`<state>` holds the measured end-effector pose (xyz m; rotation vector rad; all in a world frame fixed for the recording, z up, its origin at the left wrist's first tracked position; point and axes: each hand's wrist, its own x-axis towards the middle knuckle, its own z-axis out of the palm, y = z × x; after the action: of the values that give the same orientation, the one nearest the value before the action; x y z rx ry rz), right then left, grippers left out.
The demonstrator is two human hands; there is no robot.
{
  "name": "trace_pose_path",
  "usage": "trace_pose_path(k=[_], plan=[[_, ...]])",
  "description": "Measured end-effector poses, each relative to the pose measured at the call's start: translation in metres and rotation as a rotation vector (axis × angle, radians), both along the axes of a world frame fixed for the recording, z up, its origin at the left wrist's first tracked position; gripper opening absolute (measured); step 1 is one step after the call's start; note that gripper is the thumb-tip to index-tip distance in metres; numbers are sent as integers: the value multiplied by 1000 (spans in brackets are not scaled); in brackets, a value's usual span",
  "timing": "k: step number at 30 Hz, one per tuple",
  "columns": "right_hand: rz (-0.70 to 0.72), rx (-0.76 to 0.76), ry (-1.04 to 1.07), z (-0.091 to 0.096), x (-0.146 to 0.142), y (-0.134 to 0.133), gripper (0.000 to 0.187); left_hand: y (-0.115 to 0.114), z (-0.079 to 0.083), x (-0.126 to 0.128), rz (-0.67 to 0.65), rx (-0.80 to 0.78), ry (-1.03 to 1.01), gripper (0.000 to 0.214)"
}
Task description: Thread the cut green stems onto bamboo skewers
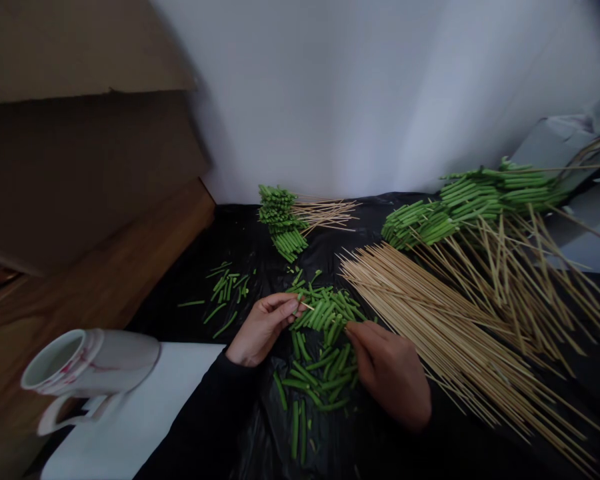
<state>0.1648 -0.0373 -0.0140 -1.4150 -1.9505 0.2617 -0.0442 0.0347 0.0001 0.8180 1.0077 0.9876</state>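
Note:
My left hand (267, 327) pinches a short cut green stalk (299, 297), which looks like green bean or garlic scape. A pale bamboo skewer (308, 306) shows at those fingertips, pointing towards my right hand (393, 370). The right fingers are closed in a pinch in line with the skewer; its middle stretch is hard to make out. Beneath and between both hands lies a loose pile of cut green stalks (325, 310). To the right, a long heap of bare bamboo skewers (430, 313) lies slanting, partly behind my right forearm.
Skewered green stalks (280, 217) are stacked by the wall, and a larger stack (470, 203) lies at the right. Scattered stalks (225, 287) lie left on the black plastic sheet (180, 310). A mug (115, 360) rests on a white surface (180, 373). Cardboard (85, 167) stands at left.

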Motion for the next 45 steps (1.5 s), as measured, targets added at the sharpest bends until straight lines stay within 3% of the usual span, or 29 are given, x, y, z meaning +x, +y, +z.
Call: trace_pose_path(k=[23,45], plan=[[5,-12,-17,-1,-2,-2,23,0,-2,-1,22,35,97,20],[20,-50,-11,-4,-3,-4,24,-3,3,1,-69,-32,88,20]])
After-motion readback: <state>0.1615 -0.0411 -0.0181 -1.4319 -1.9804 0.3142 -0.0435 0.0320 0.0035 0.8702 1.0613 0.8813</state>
